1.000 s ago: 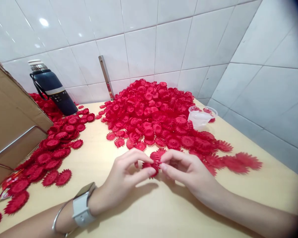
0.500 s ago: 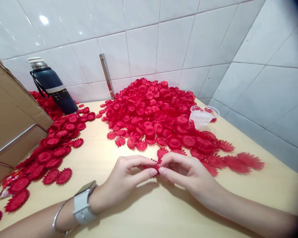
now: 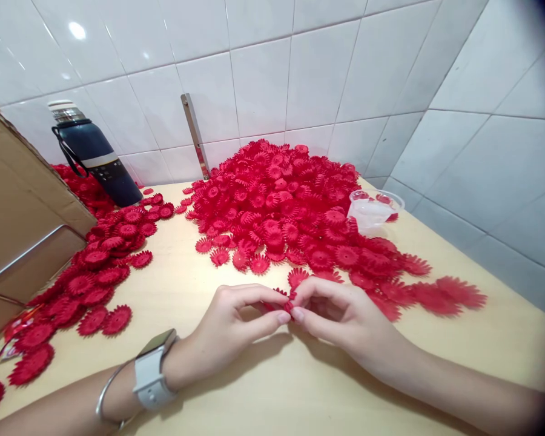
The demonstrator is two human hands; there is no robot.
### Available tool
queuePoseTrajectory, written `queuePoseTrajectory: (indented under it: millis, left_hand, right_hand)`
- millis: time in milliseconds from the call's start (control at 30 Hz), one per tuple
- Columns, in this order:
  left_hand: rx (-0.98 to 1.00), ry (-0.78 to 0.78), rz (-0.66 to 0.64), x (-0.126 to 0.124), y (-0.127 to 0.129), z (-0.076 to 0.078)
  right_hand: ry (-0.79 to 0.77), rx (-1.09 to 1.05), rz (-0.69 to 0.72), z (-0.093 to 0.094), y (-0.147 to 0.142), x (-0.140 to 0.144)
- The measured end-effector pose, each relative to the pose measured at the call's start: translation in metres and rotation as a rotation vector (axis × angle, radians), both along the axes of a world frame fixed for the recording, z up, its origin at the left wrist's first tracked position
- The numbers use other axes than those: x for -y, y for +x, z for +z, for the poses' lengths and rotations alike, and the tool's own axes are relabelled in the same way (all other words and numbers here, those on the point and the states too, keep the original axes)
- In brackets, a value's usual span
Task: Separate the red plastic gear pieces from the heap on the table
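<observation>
Both left hand and right hand pinch red frilled edges, grip narrow; tabletop spreads in front.

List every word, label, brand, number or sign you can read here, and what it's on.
No text can be read.
Dark blue cylindrical bottle: pale marks, too small to make out.
Shiny red-and-white packet: possible printing, too blurred to read.
Smartwatch with pale grey strap: no readable characters on its dark screen.
</observation>
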State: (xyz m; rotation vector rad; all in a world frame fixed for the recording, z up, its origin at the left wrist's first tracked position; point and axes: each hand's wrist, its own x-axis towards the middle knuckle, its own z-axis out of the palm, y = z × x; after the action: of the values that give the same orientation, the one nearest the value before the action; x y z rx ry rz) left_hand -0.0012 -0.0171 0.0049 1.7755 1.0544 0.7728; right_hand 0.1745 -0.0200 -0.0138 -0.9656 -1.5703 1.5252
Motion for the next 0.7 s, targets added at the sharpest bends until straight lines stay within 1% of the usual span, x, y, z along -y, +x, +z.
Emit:
queuePoseTrajectory:
  millis: [300,433,567,700]
  left_hand:
    - [-0.039,0.060,-0.004,0.0033,0.0017,0.0003]
    - [-0.053,0.080,-0.003,0.0036,0.0030,0.0021]
    - [-0.053,0.018,0.028,0.0032,0.0021,0.0021]
    - [0.027,-0.088,0.071,0.0007,0.0003,-0.0011]
  right_hand:
    - [-0.001,0.048,0.014,-0.0024,-0.0009,-0.0004]
    - [-0.038,0.073,0.012,-0.0005,-0.0015,0.0004]
    - [-0.073,0.058,0.037,0.0017,-0.0013,0.0007]
    - [-0.089,0.008,0.011,0.0029,-0.0010,-0.0003]
